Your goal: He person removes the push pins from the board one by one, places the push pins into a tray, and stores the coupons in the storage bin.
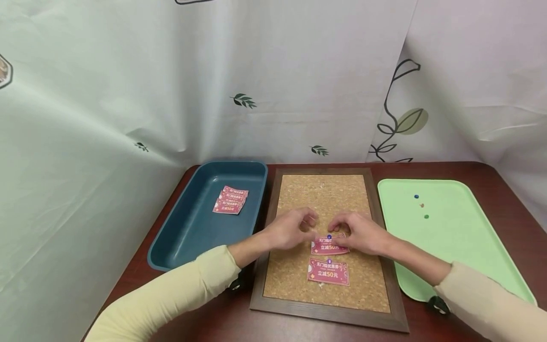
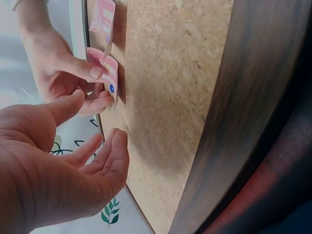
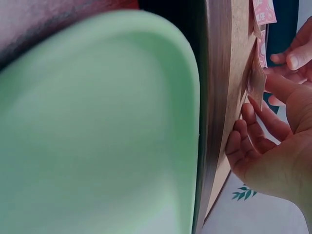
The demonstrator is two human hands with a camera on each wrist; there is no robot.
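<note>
Corkboard [image 1: 320, 194] in its dark wooden frame is lying on the reddish-brown table [image 1: 273, 327], between two trays. Two pink coupons are sitting on the cork, one nearer the person than the other. Lower coupon [image 1: 328, 274]: a purple pin [image 1: 329, 261] is standing at its top edge. Upper coupon [image 1: 323, 247]: a blue pin [image 1: 329, 236] is standing at its top edge, and its right end is lifting off the cork.

Right hand [image 1: 361, 232] is pinching the upper coupon at that end, thumb lying on the printed face. Left hand [image 1: 290, 230] is hovering just beside the same coupon, fingers loosely curved, thumb well apart from them, holding nothing.

Left side: the blue tray [image 1: 192, 232] is holding an overlapping pile of coupons [image 1: 230, 202]. Right side: the green tray [image 1: 466, 232] is carrying a blue piece [image 1: 416, 196], a reddish piece [image 1: 422, 205] and a green piece [image 1: 426, 216], roughly in line; details too small to tell. Behind, a pale leaf-printed sheet [image 1: 278, 61] is hanging.
</note>
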